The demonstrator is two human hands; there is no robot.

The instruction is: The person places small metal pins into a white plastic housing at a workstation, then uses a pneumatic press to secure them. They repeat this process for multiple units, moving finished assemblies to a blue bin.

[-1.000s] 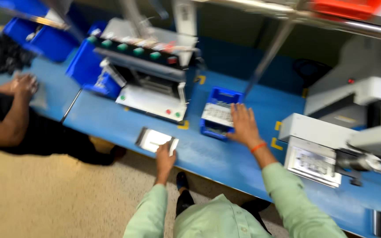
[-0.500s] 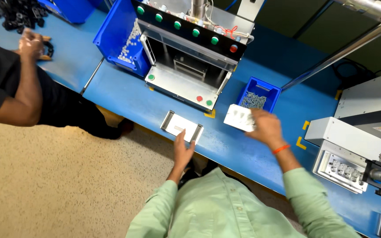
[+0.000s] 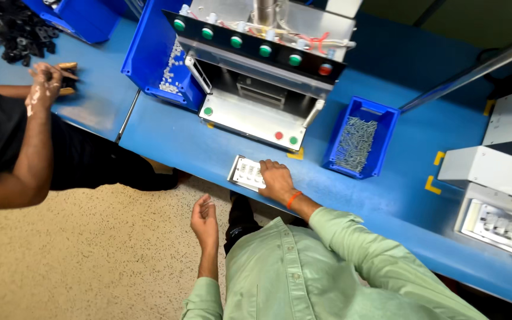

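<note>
Your right hand (image 3: pixel 277 181) lies flat, fingers spread, on the metal tray (image 3: pixel 245 172) at the table edge (image 3: pixel 208 148), centre of the frame, below the press (image 3: pixel 262 71). Your left hand (image 3: pixel 204 218) hangs loosely curled off the table, seeming to pinch 1 small part; loading looks not yet finished.

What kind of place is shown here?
Likely a factory assembly line: a blue workbench, a press machine with green buttons, and a blue bin of screws.
</note>
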